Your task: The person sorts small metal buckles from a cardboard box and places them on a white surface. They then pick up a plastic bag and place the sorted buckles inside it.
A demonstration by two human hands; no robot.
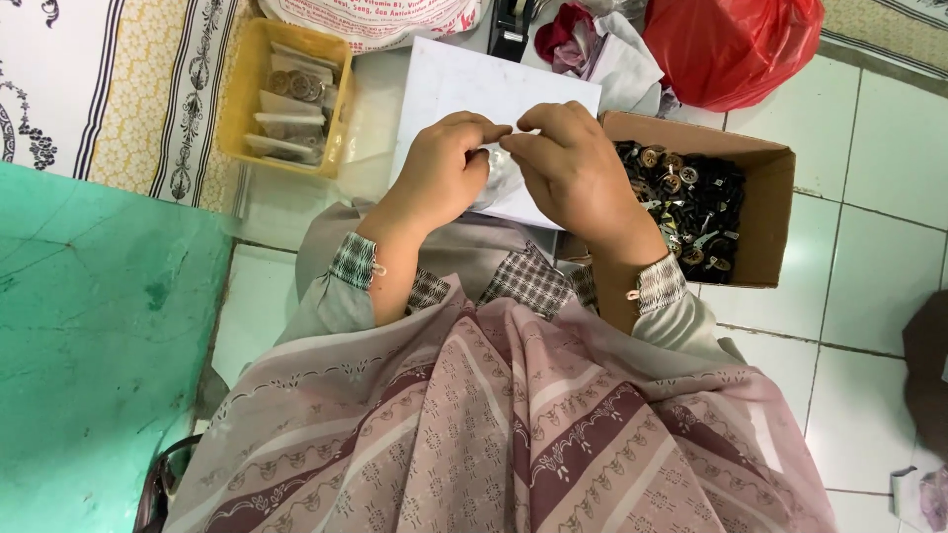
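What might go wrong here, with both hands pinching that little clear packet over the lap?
1. The small clear packet, pinched between the left hand and right hand, may slip and drop into the folds of the patterned cloth.
2. The cardboard box of small metal parts sits close beside the right forearm; a nudge might tip it and scatter them across the tiled floor.

open floor tiles (869, 148) far right, cardboard box (765, 212) and yellow tray (237, 109) flanking white sheet (454, 84)
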